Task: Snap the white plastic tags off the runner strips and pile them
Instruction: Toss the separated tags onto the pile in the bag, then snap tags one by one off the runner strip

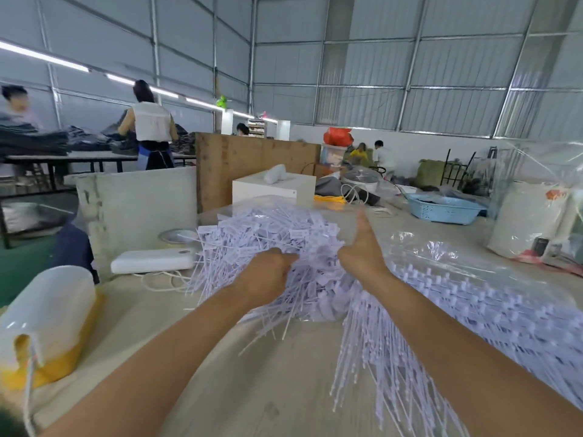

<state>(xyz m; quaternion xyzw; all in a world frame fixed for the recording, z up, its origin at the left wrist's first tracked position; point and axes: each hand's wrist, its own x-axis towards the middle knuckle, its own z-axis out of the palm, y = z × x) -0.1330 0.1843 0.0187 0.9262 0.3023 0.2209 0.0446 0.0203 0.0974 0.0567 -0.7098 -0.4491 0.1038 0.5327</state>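
A big heap of loose white plastic tags [268, 234] lies on the table [246, 389] ahead of me. My left hand [268, 275] is curled at the heap's near edge and grips a bunch of tags. My right hand [362, 247] sits at the heap's right side, thumb raised, fingers buried among the tags; what they hold is hidden. To the right, a stack of runner strips [457, 310] with tags still attached fans out toward me on clear plastic.
A white and yellow plastic container [44, 323] stands at the near left. A white box [151, 261] and a tape roll [176, 236] lie left of the heap. A blue basket [441, 209] and a filled bag [530, 219] sit at the right. People work at far tables.
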